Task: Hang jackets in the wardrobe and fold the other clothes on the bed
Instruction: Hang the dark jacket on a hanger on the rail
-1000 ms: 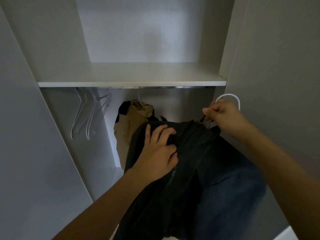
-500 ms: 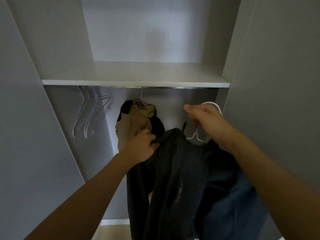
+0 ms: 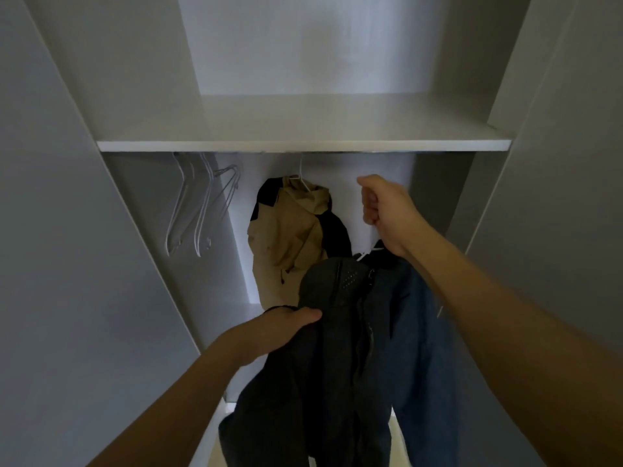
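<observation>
while the right hand (image 3: 387, 207) is curled tight around the top of a white wire hanger (image 3: 365, 254) (only a sliver of it shows below the fist), the dark charcoal jacket with a blue lining (image 3: 354, 348) hangs from that hanger in front of the open white wardrobe (image 3: 303, 144), just below the shelf edge and not yet hooked on the rail (image 3: 337, 152) tucked under it. the left hand (image 3: 283, 326) grips the jacket's left side lower down, thumb lying over the fabric and the other fingers hidden behind it, steadying the cloth. as for progress, i judge one jacket is done: a tan and black hooded jacket (image 3: 293, 230) already hangs on the rail, just behind and to the left of the dark one. a few empty silver wire hangers (image 3: 199, 210) wait at the left end of the rail, well apart from the hands. this second jacket looks nearly placed, needing only its hook lifted over the rail. the bed and the clothes to be folded are out of view, so how much of that part remains cannot be told. no brand, label or readable writing shows anywhere; a patch of small pale perforation dots near the dark jacket's collar is the only marking
</observation>
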{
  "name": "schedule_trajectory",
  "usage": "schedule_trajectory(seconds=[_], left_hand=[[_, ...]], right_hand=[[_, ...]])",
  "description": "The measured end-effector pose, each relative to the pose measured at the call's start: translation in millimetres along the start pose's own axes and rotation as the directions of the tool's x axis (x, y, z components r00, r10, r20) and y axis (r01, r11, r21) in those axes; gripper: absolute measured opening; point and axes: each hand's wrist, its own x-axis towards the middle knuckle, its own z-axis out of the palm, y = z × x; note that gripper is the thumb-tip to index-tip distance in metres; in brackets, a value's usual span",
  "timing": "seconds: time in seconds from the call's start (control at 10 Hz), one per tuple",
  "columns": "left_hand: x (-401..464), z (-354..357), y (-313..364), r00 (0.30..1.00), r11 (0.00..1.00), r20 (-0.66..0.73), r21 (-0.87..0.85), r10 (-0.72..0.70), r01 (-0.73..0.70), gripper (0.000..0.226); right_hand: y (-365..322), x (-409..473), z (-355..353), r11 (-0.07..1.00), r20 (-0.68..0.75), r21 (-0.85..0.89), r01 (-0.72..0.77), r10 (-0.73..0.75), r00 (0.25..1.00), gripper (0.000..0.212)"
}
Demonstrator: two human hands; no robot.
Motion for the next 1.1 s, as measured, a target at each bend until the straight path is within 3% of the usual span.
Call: schedule_trajectory(seconds=[0.1, 0.2, 0.3, 0.5, 0.6, 0.7, 0.8, 0.9, 1.0, 1.1], left_hand=[[13.9, -6.0, 5.7, 0.999, 0.992, 0.043, -0.129, 0.02, -0.014, 0.039], [37.6, 1.8, 16.5, 0.998, 0.988, 0.011, -0.147, 0.057, -0.055, 0.062], [57.9, 23.8, 34.6, 0.992, 0.971, 0.032, -0.211, 0.118, -0.109, 0.04], [98.8, 80.5, 82.5, 0.929, 0.942, -0.248, -0.122, 0.276, -0.312, 0.041], [124.6, 109.9, 99.3, 0.922, 0.946, -0.253, -0.063, 0.294, -0.319, 0.029], [146.3, 135.2, 114.2, 0.919, 0.948, -0.293, -0.098, 0.265, -0.304, 0.022], [167.2, 154.2, 130.8, 0.898, 0.944, -0.318, -0.023, 0.305, -0.329, 0.041], [195.9, 164.3, 141.3, 0.876, 0.945, -0.372, 0.009, 0.307, -0.327, 0.046], [222.8, 162.8, 148.4, 0.866, 0.949, -0.419, -0.032, 0.272, -0.314, 0.049], [248.9, 154.2, 153.3, 0.83, 0.932, -0.476, -0.055, 0.29, -0.358, 0.067]], right_hand=[[0.9, 15.0, 9.6, 0.998, -0.048, -0.055, -0.018, 0.015, 0.999, 0.046], [-1.3, 29.2, 7.4, 0.977, -0.093, -0.213, -0.024, 0.004, 0.996, 0.041], [-8.2, 41.8, -6.2, 0.95, -0.102, -0.31, 0.037, -0.072, 0.992, 0.038], [-5.6, 78.7, -57.7, 0.912, -0.051, -0.405, 0.059, -0.087, 0.995, 0.022], [12.1, 95.5, -88.1, 0.858, -0.064, -0.504, 0.101, -0.153, 0.986, 0.04], [36.8, 112.6, -122.6, 0.798, -0.083, -0.594, 0.105, -0.191, 0.978, 0.033], [58.4, 129.8, -146.3, 0.834, -0.121, -0.546, 0.08, -0.173, 0.977, 0.044], [70.9, 151.8, -155.9, 0.867, -0.19, -0.499, 0.011, -0.122, 0.974, 0.049], [76.7, 180.4, -161.4, 0.88, -0.25, -0.444, -0.168, 0.058, 0.966, 0.062], [79.2, 204.1, -158.3, 0.837, -0.254, -0.499, -0.223, 0.105, 0.962, 0.059]])
